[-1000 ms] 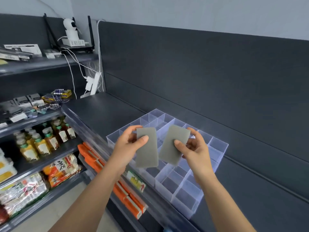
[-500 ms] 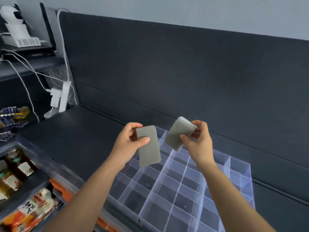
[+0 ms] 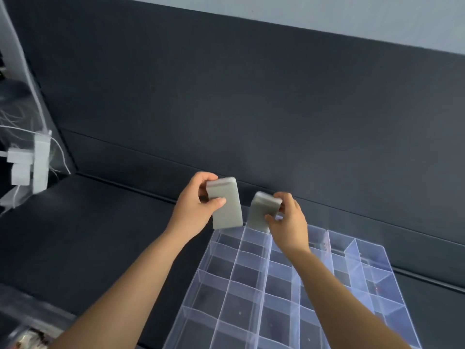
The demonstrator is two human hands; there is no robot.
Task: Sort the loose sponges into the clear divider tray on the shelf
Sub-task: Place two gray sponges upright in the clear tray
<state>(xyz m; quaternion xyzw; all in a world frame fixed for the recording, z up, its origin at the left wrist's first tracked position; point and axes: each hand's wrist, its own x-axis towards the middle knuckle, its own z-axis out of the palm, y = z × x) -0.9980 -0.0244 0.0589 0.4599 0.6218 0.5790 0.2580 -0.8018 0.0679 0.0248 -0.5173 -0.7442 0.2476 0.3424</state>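
Carrying two sponges to the far row of the tray

Both hands had moved from above the middle of the tray [image 3: 235, 265] to its far edge within the last second. The left hand [image 3: 193, 210] gripped the left sponge [image 3: 225, 205] by its upper end, thumb across the front and fingers curled behind. That sponge hung nearly upright just above the tray's far left corner. The right hand [image 3: 289, 224] pinched the right sponge [image 3: 263, 211] between thumb and curled fingers. This sponge, held flat-faced a second before, had tipped end-down, and its lower end reached the tray's far row. Whether it was already inside a compartment could not be told. Every visible compartment of the tray looked empty, so sorting seemed only to be starting. The right sponge looked likely to go in first, with the left one to follow beside it.
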